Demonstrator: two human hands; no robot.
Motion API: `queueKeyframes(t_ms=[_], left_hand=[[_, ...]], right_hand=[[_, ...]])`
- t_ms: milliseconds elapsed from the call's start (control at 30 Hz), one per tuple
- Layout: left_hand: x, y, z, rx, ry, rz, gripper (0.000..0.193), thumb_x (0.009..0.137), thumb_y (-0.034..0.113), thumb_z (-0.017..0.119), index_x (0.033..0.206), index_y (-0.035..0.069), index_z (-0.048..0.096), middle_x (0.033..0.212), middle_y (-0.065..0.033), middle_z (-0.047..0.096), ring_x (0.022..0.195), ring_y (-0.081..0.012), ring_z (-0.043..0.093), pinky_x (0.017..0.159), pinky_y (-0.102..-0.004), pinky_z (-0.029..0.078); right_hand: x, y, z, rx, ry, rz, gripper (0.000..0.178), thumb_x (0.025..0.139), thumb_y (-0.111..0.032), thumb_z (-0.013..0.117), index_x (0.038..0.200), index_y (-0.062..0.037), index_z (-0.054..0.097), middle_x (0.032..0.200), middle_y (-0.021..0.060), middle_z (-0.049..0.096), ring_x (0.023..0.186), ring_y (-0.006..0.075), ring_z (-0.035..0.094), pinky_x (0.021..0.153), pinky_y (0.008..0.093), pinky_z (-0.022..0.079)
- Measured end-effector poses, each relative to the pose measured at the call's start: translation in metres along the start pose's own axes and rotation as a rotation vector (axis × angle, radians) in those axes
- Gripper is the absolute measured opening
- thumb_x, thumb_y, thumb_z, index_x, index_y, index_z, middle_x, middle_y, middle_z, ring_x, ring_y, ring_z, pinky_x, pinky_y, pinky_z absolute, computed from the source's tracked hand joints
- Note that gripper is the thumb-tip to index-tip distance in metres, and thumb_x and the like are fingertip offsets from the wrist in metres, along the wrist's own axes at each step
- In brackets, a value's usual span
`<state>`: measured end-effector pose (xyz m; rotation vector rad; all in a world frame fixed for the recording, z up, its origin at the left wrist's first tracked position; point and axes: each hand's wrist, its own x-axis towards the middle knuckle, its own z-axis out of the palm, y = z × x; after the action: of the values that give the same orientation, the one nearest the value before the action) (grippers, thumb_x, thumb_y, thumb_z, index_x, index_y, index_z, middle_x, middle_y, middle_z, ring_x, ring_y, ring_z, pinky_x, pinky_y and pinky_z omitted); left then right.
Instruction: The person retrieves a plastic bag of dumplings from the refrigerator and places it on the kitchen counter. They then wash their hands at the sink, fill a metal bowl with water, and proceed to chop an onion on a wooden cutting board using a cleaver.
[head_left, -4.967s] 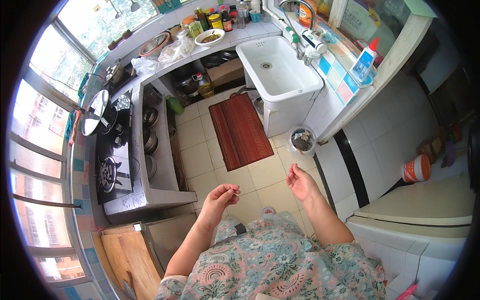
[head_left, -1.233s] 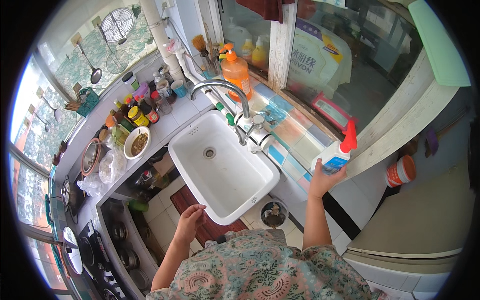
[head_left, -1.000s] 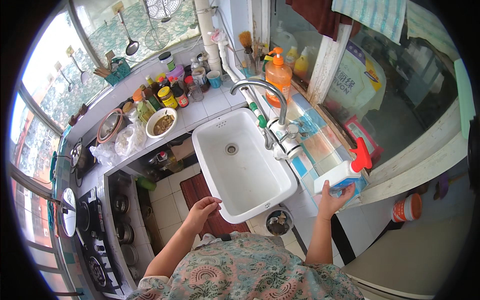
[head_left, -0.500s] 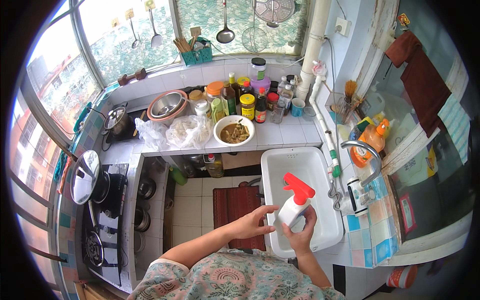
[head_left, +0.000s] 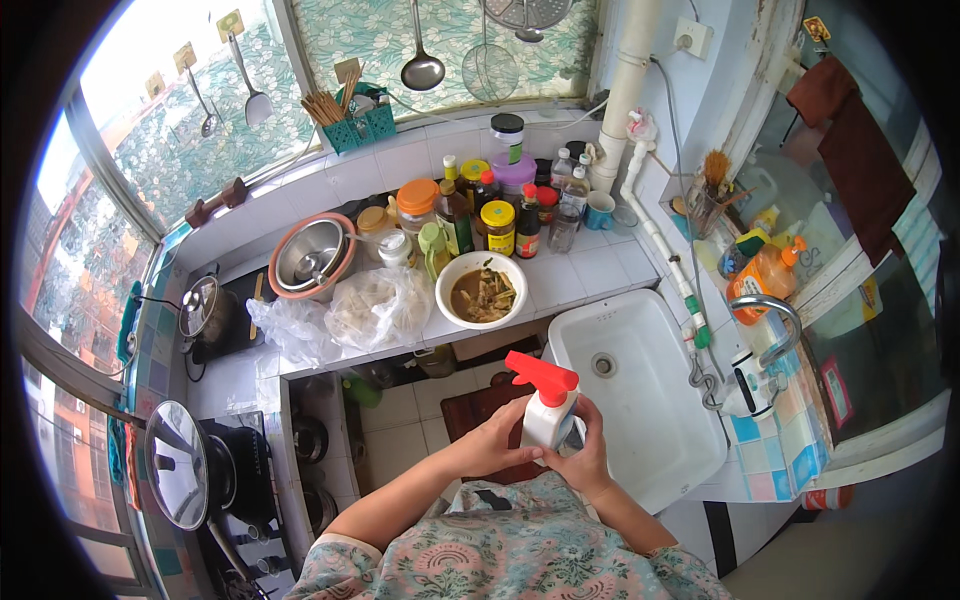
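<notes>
A white spray bottle with a red trigger head stands upright between my two hands, in front of my body. My left hand grips it from the left side, and my right hand is wrapped round its right side. Both thumbs come together low on the bottle. Just right of the bottle lies the white sink, with its round drain showing. Beyond my hands, on the tiled counter, sits a white bowl of brown food in liquid.
Jars and sauce bottles crowd the back counter beside plastic bags and nested basins. A curved faucet and orange soap bottle stand right of the sink. A lidded pan sits on the left stove.
My left hand has closed on the spray bottle, which was in my right hand alone. The bottle has come left, off the sink, and turned. My view has shifted.
</notes>
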<state>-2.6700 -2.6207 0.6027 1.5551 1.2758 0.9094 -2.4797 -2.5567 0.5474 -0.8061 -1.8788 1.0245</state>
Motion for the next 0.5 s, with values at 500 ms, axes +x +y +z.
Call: queueKeyframes(t_ms=[500], left_hand=[[0.152, 0.017, -0.034, -0.028, -0.3, -0.04, 0.088, 0.072, 0.026, 0.077, 0.139, 0.004, 0.024, 0.132, -0.0134, 0.044, 0.124, -0.0244, 0.043, 0.104, -0.0365, 0.032]], right_hand=[[0.107, 0.049, -0.08, 0.423, -0.173, 0.07, 0.089, 0.064, -0.015, 0.08, 0.138, -0.0075, 0.03, 0.123, 0.0117, 0.049, 0.119, 0.0228, 0.045, 0.104, 0.0373, 0.031]])
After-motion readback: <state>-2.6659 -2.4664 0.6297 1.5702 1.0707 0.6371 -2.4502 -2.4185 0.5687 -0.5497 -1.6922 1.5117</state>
